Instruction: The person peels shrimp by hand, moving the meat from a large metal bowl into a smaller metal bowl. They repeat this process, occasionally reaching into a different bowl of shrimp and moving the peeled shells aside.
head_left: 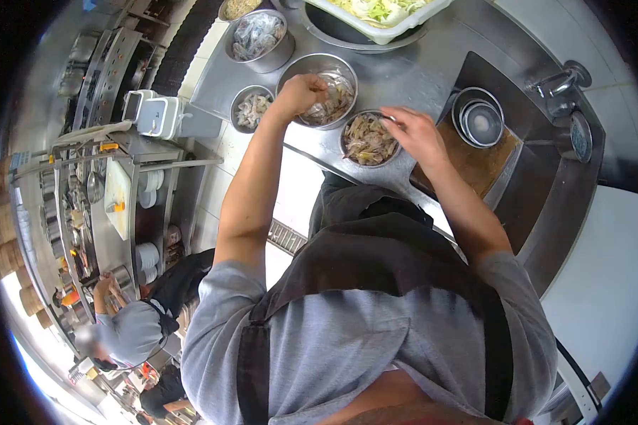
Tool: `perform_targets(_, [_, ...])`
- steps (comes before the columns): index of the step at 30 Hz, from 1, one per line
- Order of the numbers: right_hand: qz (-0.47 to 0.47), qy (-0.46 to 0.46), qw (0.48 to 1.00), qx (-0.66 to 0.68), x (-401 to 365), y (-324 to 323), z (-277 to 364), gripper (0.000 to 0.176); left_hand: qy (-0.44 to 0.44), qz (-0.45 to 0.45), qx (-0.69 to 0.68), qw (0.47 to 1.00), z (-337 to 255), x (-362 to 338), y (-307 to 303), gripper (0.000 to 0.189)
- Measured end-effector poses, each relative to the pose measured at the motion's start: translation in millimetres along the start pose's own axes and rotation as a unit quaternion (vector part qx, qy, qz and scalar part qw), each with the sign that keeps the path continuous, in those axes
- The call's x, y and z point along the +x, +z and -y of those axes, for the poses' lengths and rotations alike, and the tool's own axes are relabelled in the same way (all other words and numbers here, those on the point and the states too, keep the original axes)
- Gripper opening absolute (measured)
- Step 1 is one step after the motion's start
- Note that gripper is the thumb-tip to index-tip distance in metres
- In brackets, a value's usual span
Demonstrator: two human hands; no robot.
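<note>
My left hand (305,95) is over a metal bowl (353,71) holding what look like raw shrimp in a clear wet layer. Its fingers are curled together, and whatever they may hold is hidden. My right hand (418,134) hovers at the rim of a smaller bowl full of greyish-brown shrimp shells or heads (368,139). The fingers there are stretched out, with the thumb apart below them. To the left stands a small bowl with pale peeled shrimp (254,111).
Behind the bowls are a pot with a plastic bag (259,35) and a white tub of shredded greens (379,32). Nested metal bowls (480,120) lie in the sink area at right, near a tap (560,85). Two co-workers (138,329) are at the lower left.
</note>
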State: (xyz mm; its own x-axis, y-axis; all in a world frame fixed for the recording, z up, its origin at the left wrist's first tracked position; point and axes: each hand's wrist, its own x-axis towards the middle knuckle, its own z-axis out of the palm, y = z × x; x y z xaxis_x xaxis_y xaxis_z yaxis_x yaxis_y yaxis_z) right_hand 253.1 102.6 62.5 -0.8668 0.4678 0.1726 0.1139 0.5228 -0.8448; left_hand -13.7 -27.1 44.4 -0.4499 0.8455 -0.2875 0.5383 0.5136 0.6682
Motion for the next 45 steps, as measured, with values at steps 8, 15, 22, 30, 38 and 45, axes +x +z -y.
perform_targets(8, [0.017, -0.034, 0.996, -0.079, 22.0, 12.0, 0.6, 0.025, -0.006, 0.049, -0.257, 0.965, -74.9, -44.3, 40.5, 0.024])
perform_targets(15, [0.057, -0.039, 0.982, -0.174, -5.3, 12.8, -15.2, 0.02, -0.017, 0.049, -0.208, 0.977, -74.1, -53.3, 80.6, 0.02])
perform_targets(22, [0.053, -0.02, 0.992, -0.111, -15.2, 20.1, -26.5, 0.024, -0.019, 0.018, -0.153, 0.988, -65.0, -57.2, 104.5, 0.017])
perform_targets(30, [0.041, 0.04, 0.998, -0.035, -8.9, 15.4, -14.6, 0.028, -0.011, 0.012, -0.243, 0.97, -66.9, -60.8, 99.4, 0.016])
perform_targets(38, [0.051, 0.184, 0.966, 0.177, -3.6, 27.0, -38.2, 0.027, -0.016, 0.035, -0.336, 0.941, -67.3, -61.6, 85.7, 0.021])
perform_targets(45, [0.098, 0.22, 0.969, 0.05, -4.2, 21.4, -55.1, 0.031, -0.002, -0.015, -0.227, 0.974, -61.8, -63.7, 81.4, 0.019])
